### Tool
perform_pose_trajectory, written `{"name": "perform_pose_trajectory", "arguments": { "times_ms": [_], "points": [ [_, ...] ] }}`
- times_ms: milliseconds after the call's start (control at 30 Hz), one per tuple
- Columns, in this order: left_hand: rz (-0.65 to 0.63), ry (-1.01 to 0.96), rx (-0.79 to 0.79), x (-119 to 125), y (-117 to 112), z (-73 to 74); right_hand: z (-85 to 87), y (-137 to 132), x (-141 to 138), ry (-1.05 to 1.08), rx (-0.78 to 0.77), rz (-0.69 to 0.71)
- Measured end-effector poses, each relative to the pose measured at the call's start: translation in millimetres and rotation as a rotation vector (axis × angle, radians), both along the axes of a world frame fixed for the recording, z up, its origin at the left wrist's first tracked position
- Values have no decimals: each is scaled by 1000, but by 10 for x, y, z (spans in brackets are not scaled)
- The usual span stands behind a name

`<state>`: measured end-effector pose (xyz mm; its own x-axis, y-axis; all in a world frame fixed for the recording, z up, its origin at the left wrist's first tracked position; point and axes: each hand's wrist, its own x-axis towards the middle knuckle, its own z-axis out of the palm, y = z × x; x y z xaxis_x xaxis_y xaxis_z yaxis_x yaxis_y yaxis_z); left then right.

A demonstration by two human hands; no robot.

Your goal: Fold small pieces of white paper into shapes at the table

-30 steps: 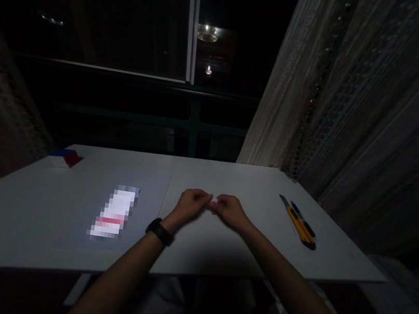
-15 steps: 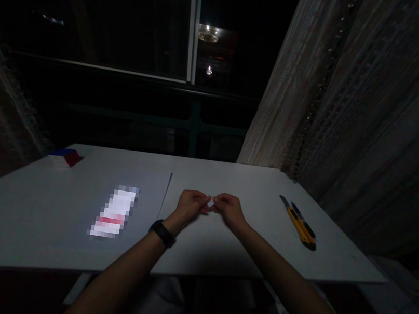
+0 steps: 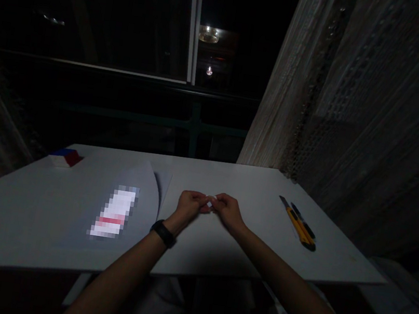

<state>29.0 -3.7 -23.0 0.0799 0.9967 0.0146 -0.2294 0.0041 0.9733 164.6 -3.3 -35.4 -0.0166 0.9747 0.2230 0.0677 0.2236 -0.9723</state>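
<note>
Over the middle of the white table (image 3: 226,178), my left hand (image 3: 190,204) and my right hand (image 3: 228,208) meet at the fingertips. Between them they pinch a small white piece of paper (image 3: 209,203), mostly hidden by the fingers. Both hands are closed on it. A black watch band (image 3: 162,233) circles my left wrist. Left of my left hand lie white paper sheets (image 3: 148,195), the top one with its far right corner curled up. A bright, pixelated phone-shaped screen (image 3: 115,212) rests on them.
A yellow utility knife (image 3: 301,226) lies at the right with its blade out, beside a dark pen (image 3: 304,221). A blue, red and white cube (image 3: 65,157) stands at the far left. Curtains (image 3: 277,99) hang behind the table, by a dark window (image 3: 96,19).
The top sheet's far right corner has lifted and curled up from the table. The curtains have shifted. My hands stay almost in place, and slightly more of the white piece shows.
</note>
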Motion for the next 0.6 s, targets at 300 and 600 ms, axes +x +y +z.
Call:
{"name": "perform_pose_trajectory", "arguments": {
  "times_ms": [300,600],
  "points": [
    [-44,514,431,-3,-75,13,9,5,11,86,-25,-102],
    [-120,396,290,3,-61,56,79,-103,-84,235,-147,157]
  ]
}}
